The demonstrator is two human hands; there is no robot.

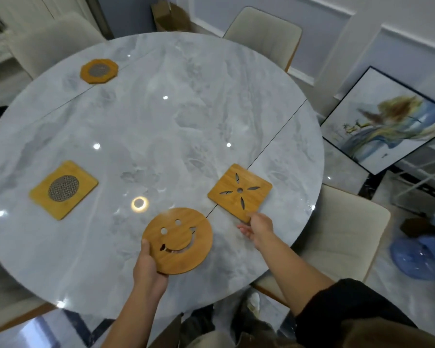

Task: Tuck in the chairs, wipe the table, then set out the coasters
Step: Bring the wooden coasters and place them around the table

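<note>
In the head view, a round marble table (186, 109) is seen from above, with four wooden coasters over it. An octagonal coaster (99, 71) lies flat by the far-left edge, and a square mesh coaster (63, 190) lies flat near the left edge.

The smiley coaster (178, 241) is gripped over the near edge by the left hand (148, 267), with the thumb laid on its rim and the fingers curled beneath. Whether it touches the tabletop cannot be told. The flower coaster (239, 192) sits near the right edge, across a dark seam. Its near corner is pinched by the right hand (258, 228), whose other fingers hang loosely below.

Three chairs are visible: one at the far left (58, 38), one at the far right (264, 33) and one at the near right (342, 242). All are drawn close to the table's edge, so the tucking is judged done. The top is glossy and no cloth is in view, so the wiping is also judged finished. Two coasters appear set, one is being placed, and one is left to put down.
</note>
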